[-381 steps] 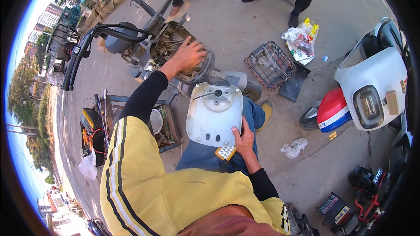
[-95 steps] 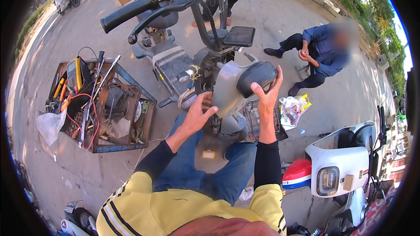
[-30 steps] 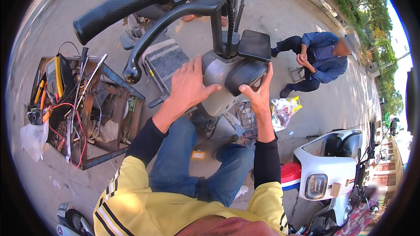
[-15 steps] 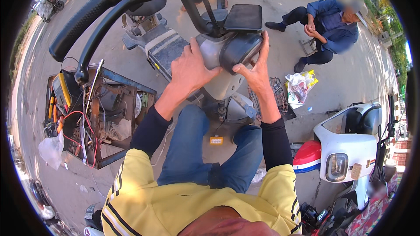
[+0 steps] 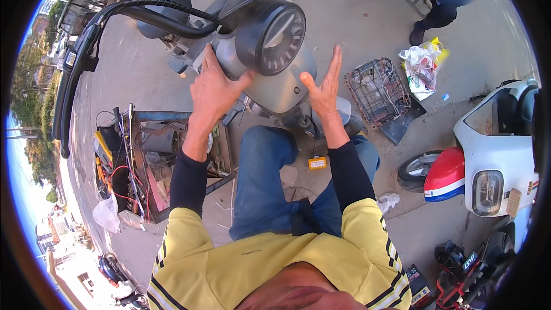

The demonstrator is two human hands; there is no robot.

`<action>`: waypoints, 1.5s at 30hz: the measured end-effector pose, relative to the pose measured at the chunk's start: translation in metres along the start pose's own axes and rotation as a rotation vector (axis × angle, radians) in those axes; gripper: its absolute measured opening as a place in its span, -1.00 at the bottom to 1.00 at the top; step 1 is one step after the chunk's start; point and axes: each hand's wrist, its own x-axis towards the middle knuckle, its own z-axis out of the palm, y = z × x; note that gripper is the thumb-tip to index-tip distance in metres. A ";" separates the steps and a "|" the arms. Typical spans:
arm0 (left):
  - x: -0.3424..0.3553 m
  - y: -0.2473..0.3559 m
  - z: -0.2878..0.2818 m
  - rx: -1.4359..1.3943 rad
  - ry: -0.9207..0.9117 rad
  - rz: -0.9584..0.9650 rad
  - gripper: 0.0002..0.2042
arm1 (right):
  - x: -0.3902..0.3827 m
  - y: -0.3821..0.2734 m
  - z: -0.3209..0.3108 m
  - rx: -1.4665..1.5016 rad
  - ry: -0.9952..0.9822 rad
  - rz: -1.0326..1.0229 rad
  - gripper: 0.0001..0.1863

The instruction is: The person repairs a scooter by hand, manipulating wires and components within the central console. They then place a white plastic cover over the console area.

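Note:
Between my knees stands the front of a scooter, with a rounded grey front cover [image 5: 281, 93] and a round black headlight [image 5: 271, 37] on it. My left hand [image 5: 217, 87] lies against the left side of the cover, thumb stretched toward the headlight, fingers partly hidden behind the cover's edge. At the cover's right side my right hand [image 5: 325, 89] is raised with its fingers straight and thumb apart, holding nothing. Whether it touches the cover I cannot tell. The black handlebar [image 5: 166, 11] reaches out to the left.
A metal toolbox [image 5: 221, 179] full of tools and wires stands at left. Right of the scooter lie a wire basket [image 5: 379, 92] and plastic bags [image 5: 420, 69]. A yellow lamp-like block [image 5: 317, 163] rests on the ground. Farther right is a white scooter [image 5: 508, 155]; a person [image 5: 433, 0] sits beyond.
The handlebar and headlight have turned to the left, and the headlight's face now shows. My right hand has come off the headlight. My left hand has shifted along the grey cover. The view has swung.

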 end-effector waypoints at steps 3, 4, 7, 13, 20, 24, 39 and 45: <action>0.004 -0.002 0.006 0.001 0.051 0.058 0.23 | -0.001 0.021 0.026 -0.086 -0.262 -0.041 0.41; 0.004 -0.002 0.007 -0.025 0.041 0.044 0.23 | 0.001 0.023 0.026 -0.066 -0.278 -0.028 0.42; 0.002 -0.007 0.008 -0.047 0.060 0.054 0.19 | -0.004 0.024 0.024 -0.028 -0.314 -0.009 0.44; -0.011 -0.002 0.007 0.141 0.108 0.107 0.10 | 0.002 0.025 0.008 -0.005 -0.390 0.104 0.47; -0.067 0.001 0.080 0.136 0.453 0.218 0.22 | 0.029 0.054 -0.028 0.270 -0.544 0.272 0.20; -0.098 0.012 0.117 -0.166 0.376 -0.008 0.17 | 0.035 0.070 -0.032 0.411 -0.569 0.310 0.01; -0.103 0.020 0.164 -0.628 0.243 -0.135 -0.21 | 0.059 0.075 0.006 0.437 -0.486 0.359 -0.35; -0.104 0.004 0.181 -0.951 0.317 -0.147 0.05 | 0.105 0.061 0.040 0.421 -0.675 0.468 -0.21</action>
